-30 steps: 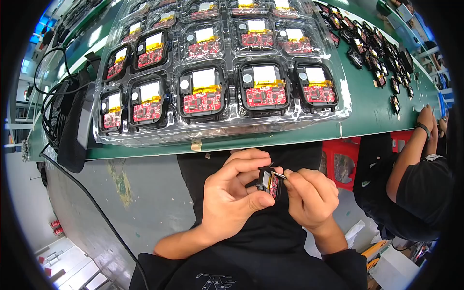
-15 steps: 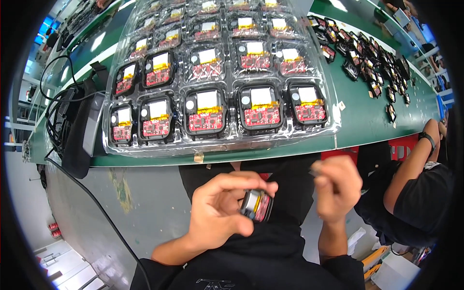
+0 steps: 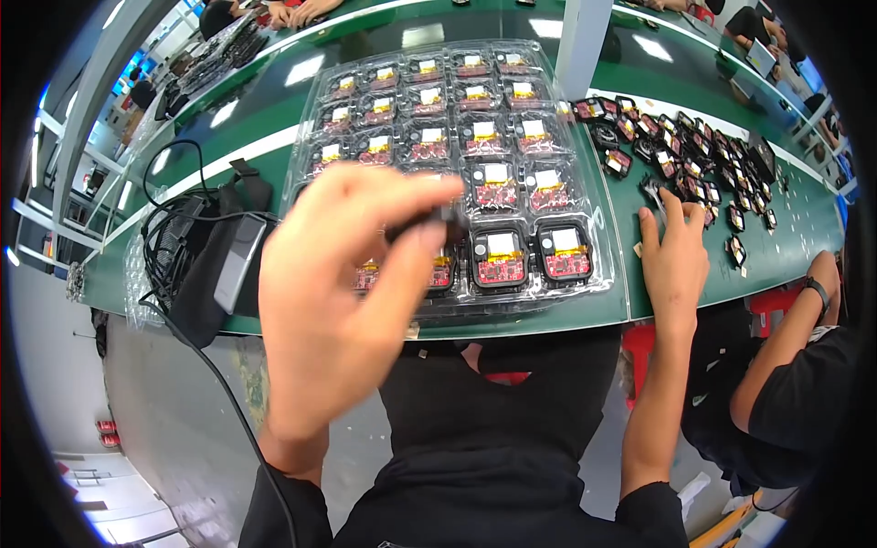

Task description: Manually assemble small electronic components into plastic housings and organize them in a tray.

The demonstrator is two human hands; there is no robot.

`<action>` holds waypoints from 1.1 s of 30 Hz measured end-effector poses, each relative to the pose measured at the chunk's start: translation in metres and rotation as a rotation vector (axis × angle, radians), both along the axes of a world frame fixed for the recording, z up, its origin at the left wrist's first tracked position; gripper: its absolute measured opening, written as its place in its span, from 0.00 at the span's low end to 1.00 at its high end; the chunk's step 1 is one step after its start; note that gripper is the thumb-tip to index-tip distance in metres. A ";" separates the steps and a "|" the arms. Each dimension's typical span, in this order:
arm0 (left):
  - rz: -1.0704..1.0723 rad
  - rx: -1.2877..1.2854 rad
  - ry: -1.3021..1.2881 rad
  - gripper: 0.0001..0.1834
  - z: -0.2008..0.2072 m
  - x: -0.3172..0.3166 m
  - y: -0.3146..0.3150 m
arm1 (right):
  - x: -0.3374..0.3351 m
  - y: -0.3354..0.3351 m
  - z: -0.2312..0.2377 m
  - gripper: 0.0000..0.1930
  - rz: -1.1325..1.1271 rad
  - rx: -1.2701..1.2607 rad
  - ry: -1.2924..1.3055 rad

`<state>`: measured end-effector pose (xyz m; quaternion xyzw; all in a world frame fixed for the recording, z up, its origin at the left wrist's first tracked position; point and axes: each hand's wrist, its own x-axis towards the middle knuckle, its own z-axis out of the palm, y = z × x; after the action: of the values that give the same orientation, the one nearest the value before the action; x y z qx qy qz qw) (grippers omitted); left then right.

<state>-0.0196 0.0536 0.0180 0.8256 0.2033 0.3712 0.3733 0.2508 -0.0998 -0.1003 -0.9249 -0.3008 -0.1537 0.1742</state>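
My left hand (image 3: 338, 292), blurred by motion, is raised over the near left part of a clear plastic tray (image 3: 598, 274). Its thumb and fingers pinch a small dark electronic module (image 3: 425, 228), seen mostly edge-on. Square black-framed modules with red circuit boards sit in the tray's pockets, among them one module (image 3: 500, 256) in the front row; my left hand hides others. On the green table right of the tray, my right hand (image 3: 678, 256) has thumb and index finger around a black module (image 3: 651, 189) at the edge of a loose pile.
A heap of loose modules (image 3: 699, 155) spreads over the right of the green table (image 3: 612, 306). Black cables (image 3: 174, 242) and a dark strap lie left of the tray. A grey post (image 3: 580, 50) rises behind it. Another person's arm (image 3: 781, 342) is at the right.
From above my lap, my left hand has lifted forward over the tray with its module. My right hand has reached forward and right to the loose pile. The view has shifted.
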 end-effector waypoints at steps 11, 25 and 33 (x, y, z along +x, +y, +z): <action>0.111 0.275 0.324 0.11 -0.005 0.015 0.054 | -0.002 -0.005 0.002 0.13 0.118 0.173 0.072; 0.285 0.516 0.149 0.11 0.010 0.014 0.011 | -0.014 -0.031 0.010 0.13 0.288 0.800 0.596; -0.481 -0.139 0.024 0.32 -0.055 -0.011 -0.077 | -0.093 -0.063 0.039 0.09 0.464 0.824 1.260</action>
<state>-0.0305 -0.0230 -0.0368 0.8269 0.0304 0.2470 0.5044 0.1578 -0.1631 -0.0616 -0.6123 -0.2496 0.3407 0.6684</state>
